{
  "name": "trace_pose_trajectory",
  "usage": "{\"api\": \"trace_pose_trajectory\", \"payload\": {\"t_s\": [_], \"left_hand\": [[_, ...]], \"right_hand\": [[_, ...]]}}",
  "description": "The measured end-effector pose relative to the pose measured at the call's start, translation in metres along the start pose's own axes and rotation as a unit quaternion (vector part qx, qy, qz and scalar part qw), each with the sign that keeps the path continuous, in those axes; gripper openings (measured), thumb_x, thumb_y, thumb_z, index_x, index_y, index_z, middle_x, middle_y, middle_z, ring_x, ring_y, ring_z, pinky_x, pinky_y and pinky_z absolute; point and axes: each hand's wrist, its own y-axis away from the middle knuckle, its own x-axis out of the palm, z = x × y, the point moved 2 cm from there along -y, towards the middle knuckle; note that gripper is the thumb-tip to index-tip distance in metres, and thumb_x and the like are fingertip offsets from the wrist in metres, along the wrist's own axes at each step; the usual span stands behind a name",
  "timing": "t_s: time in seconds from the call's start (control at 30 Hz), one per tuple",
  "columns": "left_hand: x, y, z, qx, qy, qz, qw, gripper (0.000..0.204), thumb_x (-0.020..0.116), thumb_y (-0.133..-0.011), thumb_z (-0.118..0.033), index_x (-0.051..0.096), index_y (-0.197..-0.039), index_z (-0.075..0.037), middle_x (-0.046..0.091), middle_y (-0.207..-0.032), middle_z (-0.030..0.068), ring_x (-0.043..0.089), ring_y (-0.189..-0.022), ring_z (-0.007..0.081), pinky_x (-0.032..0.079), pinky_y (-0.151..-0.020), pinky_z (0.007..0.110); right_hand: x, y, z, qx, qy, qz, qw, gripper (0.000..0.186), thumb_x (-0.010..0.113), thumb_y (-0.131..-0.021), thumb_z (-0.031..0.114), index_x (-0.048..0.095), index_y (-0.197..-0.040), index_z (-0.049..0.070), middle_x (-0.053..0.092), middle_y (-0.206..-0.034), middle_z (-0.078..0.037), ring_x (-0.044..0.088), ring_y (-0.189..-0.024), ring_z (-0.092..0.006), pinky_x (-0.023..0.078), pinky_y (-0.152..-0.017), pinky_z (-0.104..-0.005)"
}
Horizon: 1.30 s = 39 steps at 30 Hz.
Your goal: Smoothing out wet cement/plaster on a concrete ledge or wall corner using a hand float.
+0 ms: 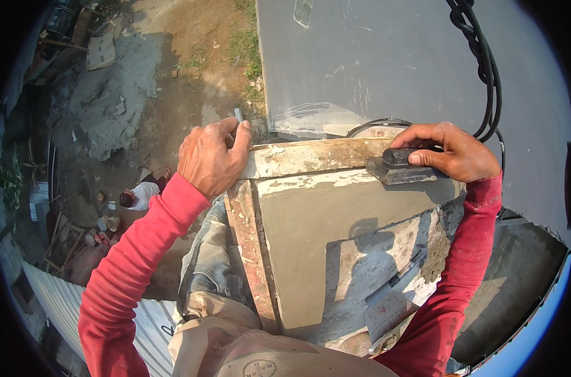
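The right hand is pinching the black float between thumb and fingers; the float is resting at the right part of the upper board, overlapping the plaster's top edge. The left hand is curling its fingers at the board's left end; what they are gripping, I cannot tell. The grey plaster is looking mostly spread and fairly even, so the work seems well along. A flaky white band is showing under the board, apparently uncovered; whether the rough patch is awaiting plaster is unclear.
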Motion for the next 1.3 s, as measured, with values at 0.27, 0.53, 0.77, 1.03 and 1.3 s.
{"api": "trace_pose_trajectory", "payload": {"t_s": [0.27,0.53,0.77,1.03,1.3], "left_hand": [[-0.002,-0.001,0.0,-0.005,0.009,0.006,1.0,0.043,0.059,-0.104,-0.035,0.077,-0.091,0.002,0.064,-0.063,0.0251,0.067,-0.062,0.0458,0.054,-0.066,0.051],[0.003,-0.003,0.003,0.006,0.006,0.002,1.0,0.044,0.059,-0.104,-0.036,0.074,-0.089,0.002,0.064,-0.065,0.0254,0.066,-0.063,0.0477,0.052,-0.065,0.052],[0.001,-0.003,0.005,0.021,-0.019,-0.002,1.0,0.046,0.056,-0.108,-0.033,0.073,-0.088,0.004,0.067,-0.067,0.0219,0.063,-0.056,0.0352,0.05,-0.064,0.045],[0.005,-0.005,0.005,0.019,-0.013,-0.003,1.0,0.047,0.056,-0.104,-0.039,0.077,-0.094,0.002,0.067,-0.07,0.0281,0.069,-0.07,0.0488,0.055,-0.073,0.053],[0.004,-0.006,0.004,0.001,-0.017,0.002,1.0,0.047,0.056,-0.102,-0.041,0.082,-0.104,-0.001,0.069,-0.073,0.0291,0.072,-0.077,0.0482,0.058,-0.081,0.052]], "right_hand": [[0.054,-0.081,0.067,-0.23,-0.012,0.095,0.968,0.037,0.073,-0.105,0.023,0.071,-0.136,0.003,0.077,-0.121,-0.009,0.068,-0.111,-0.0161,0.055,-0.098,-0.034],[0.013,0.002,0.036,0.004,0.054,-0.037,0.998,0.039,0.073,-0.104,0.019,0.069,-0.139,0.003,0.074,-0.121,-0.009,0.066,-0.112,-0.0167,0.053,-0.1,-0.0341],[0.044,0.08,0.043,-0.056,0.223,-0.279,0.932,0.044,0.074,-0.097,0.009,0.065,-0.14,0.001,0.065,-0.127,-0.017,0.063,-0.116,-0.0308,0.051,-0.103,-0.0409],[0.083,0.079,-0.006,-0.102,0.28,-0.342,0.891,0.05,0.077,-0.083,0.002,0.066,-0.132,0.002,0.063,-0.127,-0.017,0.062,-0.118,-0.0383,0.052,-0.104,-0.0453],[0.137,0.059,0.033,-0.137,0.296,-0.321,0.889,0.051,0.08,-0.072,0.005,0.069,-0.122,0.002,0.066,-0.116,-0.014,0.063,-0.102,-0.0351,0.055,-0.091,-0.0452]]}}
